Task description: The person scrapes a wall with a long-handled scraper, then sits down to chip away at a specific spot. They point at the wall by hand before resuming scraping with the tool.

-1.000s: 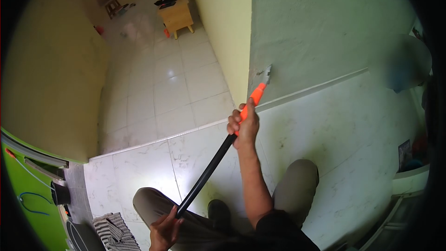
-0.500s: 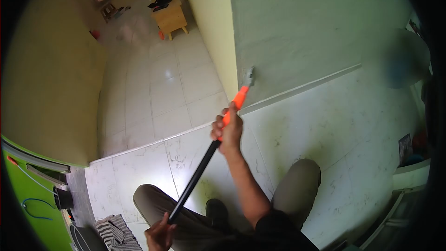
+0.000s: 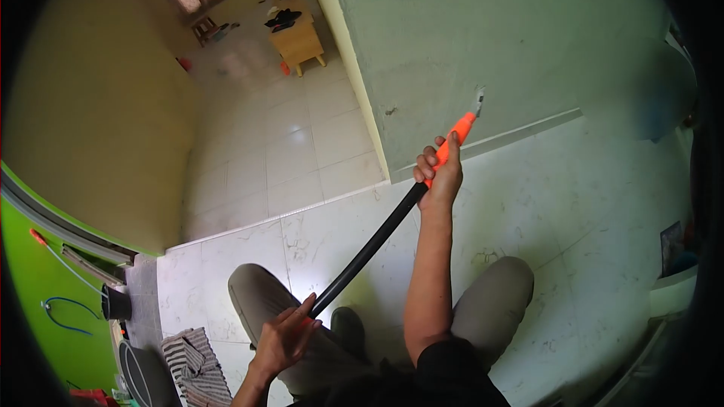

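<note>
I crouch on a white tiled floor facing a pale green wall (image 3: pixel 483 22). Both hands hold a long scraper (image 3: pixel 377 234) with a black pole and an orange neck. My right hand (image 3: pixel 439 169) grips it high up, where the black pole meets the orange part. My left hand (image 3: pixel 285 335) holds the pole's lower end near my knee. The small metal blade (image 3: pixel 478 99) touches the wall just above the skirting line. A small chipped spot (image 3: pixel 389 111) shows on the wall near its corner.
A striped cloth (image 3: pixel 197 365) and a dark round object (image 3: pixel 143 380) lie at lower left by a bright green panel (image 3: pixel 38 309). A wooden side table (image 3: pixel 296 34) stands far down the tiled corridor. Another person's blurred shape (image 3: pixel 667 98) is at right.
The blade has moved right along the wall, away from the corner, and my right arm has stretched out further. My left hand has come up into fuller view on the pole.
</note>
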Available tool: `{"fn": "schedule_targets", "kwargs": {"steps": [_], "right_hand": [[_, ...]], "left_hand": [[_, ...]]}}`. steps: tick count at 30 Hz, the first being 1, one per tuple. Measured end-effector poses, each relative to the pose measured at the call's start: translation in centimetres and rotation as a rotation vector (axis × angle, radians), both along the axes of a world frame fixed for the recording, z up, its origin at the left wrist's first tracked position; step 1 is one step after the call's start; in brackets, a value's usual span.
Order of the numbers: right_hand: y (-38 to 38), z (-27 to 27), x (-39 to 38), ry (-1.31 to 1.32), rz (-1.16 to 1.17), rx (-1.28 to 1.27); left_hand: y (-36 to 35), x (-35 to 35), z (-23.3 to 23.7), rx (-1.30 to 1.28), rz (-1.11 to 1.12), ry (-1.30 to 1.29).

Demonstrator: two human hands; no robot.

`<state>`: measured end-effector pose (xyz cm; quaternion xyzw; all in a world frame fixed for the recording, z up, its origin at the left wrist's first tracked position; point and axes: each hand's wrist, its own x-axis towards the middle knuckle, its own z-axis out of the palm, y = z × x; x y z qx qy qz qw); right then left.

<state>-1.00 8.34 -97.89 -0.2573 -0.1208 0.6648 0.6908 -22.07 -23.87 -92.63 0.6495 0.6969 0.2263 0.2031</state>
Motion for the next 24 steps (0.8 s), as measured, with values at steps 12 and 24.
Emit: {"fn": "schedule_targets", "kwargs": {"steps": [12,24], "right_hand": [[-0.8,0.1,7.4,0.281,-0.054,-0.071],[1.4,-3.8,6.9,0.426,0.144,-0.082]], "left_hand": [[-0.2,10.7,5.4,0.018,0.002,0.228],[-0.1,16.5,7.9,-0.289,-0.004,0.030]]}}
